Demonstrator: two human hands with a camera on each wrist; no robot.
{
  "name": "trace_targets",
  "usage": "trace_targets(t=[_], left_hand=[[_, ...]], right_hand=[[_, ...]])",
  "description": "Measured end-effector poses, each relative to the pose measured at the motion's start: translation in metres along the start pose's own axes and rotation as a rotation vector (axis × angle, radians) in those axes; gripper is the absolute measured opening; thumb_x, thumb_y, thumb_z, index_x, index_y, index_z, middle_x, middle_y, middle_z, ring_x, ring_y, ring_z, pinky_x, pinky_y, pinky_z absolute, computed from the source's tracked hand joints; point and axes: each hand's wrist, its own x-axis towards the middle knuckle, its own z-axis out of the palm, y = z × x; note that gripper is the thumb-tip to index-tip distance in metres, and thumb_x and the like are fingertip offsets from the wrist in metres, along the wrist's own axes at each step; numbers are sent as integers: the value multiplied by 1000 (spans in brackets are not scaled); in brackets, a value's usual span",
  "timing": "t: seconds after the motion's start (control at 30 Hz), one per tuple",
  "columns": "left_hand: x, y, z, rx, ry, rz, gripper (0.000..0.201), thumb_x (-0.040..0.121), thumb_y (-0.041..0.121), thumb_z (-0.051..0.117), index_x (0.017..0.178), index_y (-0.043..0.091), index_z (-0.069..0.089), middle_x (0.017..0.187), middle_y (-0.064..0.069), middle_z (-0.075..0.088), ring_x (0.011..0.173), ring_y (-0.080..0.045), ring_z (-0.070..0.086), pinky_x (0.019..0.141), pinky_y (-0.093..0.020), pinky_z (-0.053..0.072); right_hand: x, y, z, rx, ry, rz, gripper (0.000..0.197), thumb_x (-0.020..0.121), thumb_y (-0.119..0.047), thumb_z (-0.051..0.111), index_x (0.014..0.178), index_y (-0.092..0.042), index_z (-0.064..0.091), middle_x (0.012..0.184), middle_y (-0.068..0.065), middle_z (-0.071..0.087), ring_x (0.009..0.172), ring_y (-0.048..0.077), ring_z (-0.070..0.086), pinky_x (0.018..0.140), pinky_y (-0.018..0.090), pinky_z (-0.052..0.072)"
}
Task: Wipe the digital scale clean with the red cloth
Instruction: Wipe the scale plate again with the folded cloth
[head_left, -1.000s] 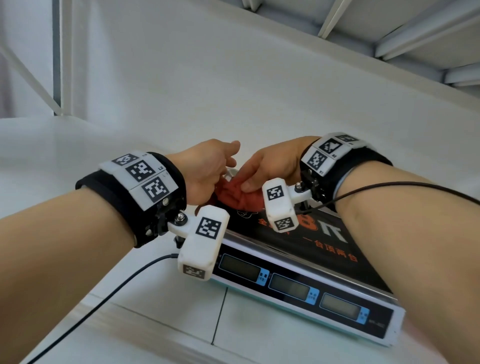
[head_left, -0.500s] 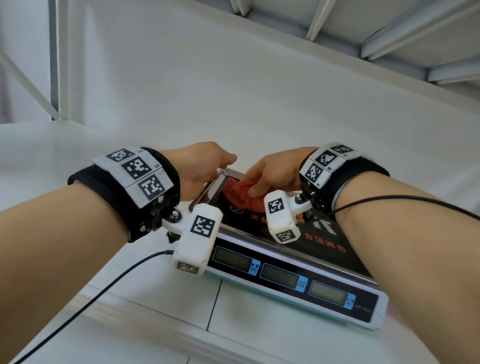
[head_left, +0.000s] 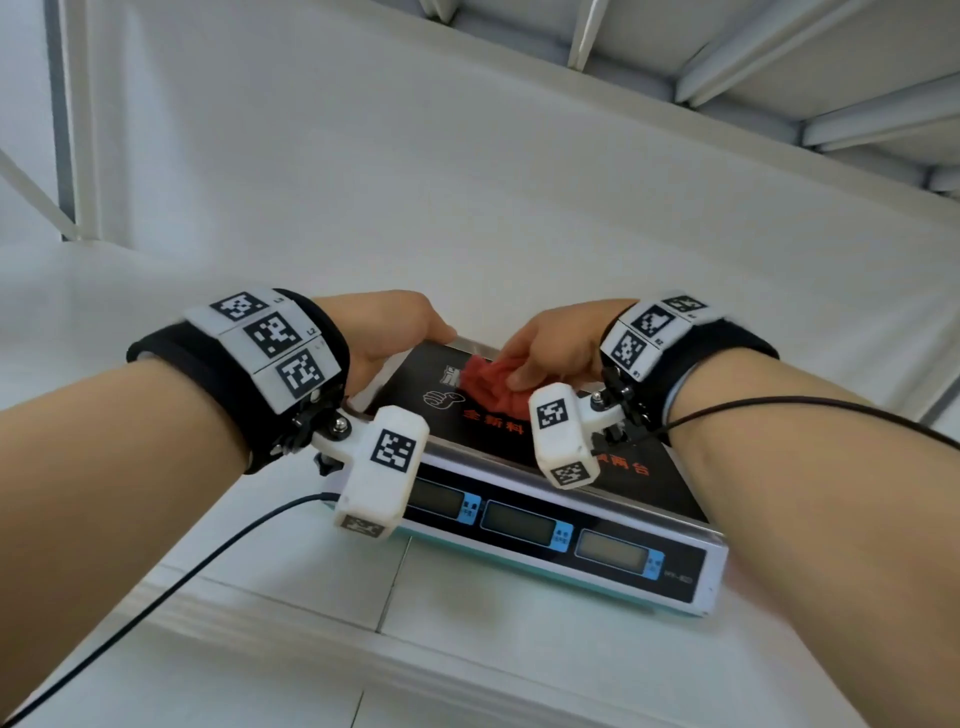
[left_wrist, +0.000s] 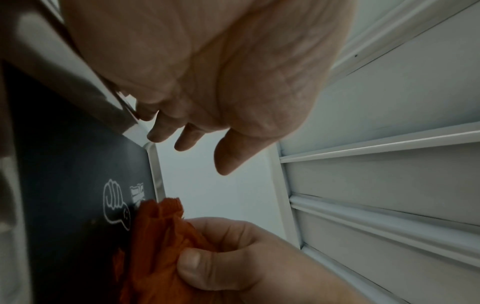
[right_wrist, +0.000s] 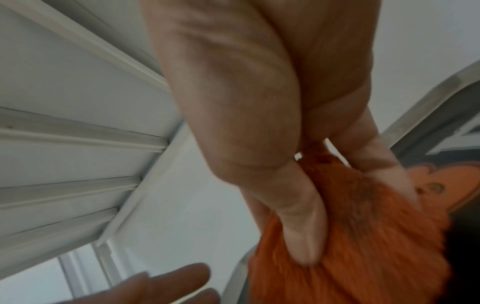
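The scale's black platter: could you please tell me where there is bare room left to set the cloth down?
On the digital scale, the black platter is bare along its left side, between the left hand at the left rim and the red cloth. The far right is crowded: the right hand presses the cloth there.

There is one digital scale (head_left: 561, 499), and its front panel carries three display windows (head_left: 518, 523) side by side. One red cloth (head_left: 488, 387) lies bunched on its dark top. Two hands are in view: one left hand (head_left: 387, 332) and one right hand (head_left: 558, 340). Each wrist wears one black band, two in all, and each band carries one white camera block (head_left: 382, 467). Two black cables (head_left: 156, 597) trail away, one from each wrist.
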Motion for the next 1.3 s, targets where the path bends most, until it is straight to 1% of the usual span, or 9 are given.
trace_targets(t=[0.1,0.23,0.4,0.6,0.77,0.9,1.0,1.1,1.3], left_hand=[[3,1,5,19,-31,31,22,98,17,47,105,0,59,107,-10,65,96,-21,60,92,-36,48],[-3,5,16,6,-44,45,13,95,13,48,88,5,55,77,-12,64,62,-25,61,62,-32,52],[-8,12,33,13,-25,89,5,93,11,56,95,6,55,87,-17,66,80,-33,65,86,-47,54],[-2,11,55,123,12,160,56,69,38,67,115,7,63,119,-13,66,111,-32,61,101,-48,45],[-2,11,65,79,-24,175,47,82,35,67,120,6,61,127,-13,62,121,-31,55,106,-47,40],[2,14,69,66,-47,167,60,73,38,69,123,6,58,132,-15,59,125,-34,52,106,-51,39],[4,15,75,50,-53,173,57,75,35,68,122,5,59,131,-16,60,123,-34,54,105,-52,40],[2,17,81,28,-60,182,35,87,27,65,112,4,64,111,-17,69,100,-33,66,95,-50,51],[-1,17,84,24,-124,176,31,90,26,62,111,3,63,105,-15,71,93,-30,67,92,-45,53]], right_hand=[[-12,2,-5,110,-100,-39,25,95,-6,58,117,-14,67,112,9,70,98,24,65,98,45,49],[-7,34,-15,12,182,77,23,93,-11,60,113,-10,69,112,12,72,104,30,68,95,48,53],[-11,56,-4,-100,181,167,25,92,-19,64,115,-9,68,107,11,74,100,30,71,92,47,56],[-39,40,-1,195,-70,-21,22,95,-7,58,110,-18,70,110,8,71,96,21,65,90,38,53],[-33,76,-12,-24,294,161,24,93,-15,63,116,-12,70,108,9,73,98,25,70,90,43,57],[-33,86,-4,-168,209,208,26,94,-21,61,116,-9,68,110,11,73,103,29,70,93,44,55],[-39,74,0,54,98,130,20,93,-14,62,110,-19,71,110,9,74,109,32,68,96,51,53],[-52,64,0,123,-16,53,24,93,-10,61,111,-22,70,118,12,70,115,33,63,102,50,49],[-48,92,-9,124,305,189,26,88,-4,65,112,-13,71,104,9,74,94,27,72,83,43,60]])
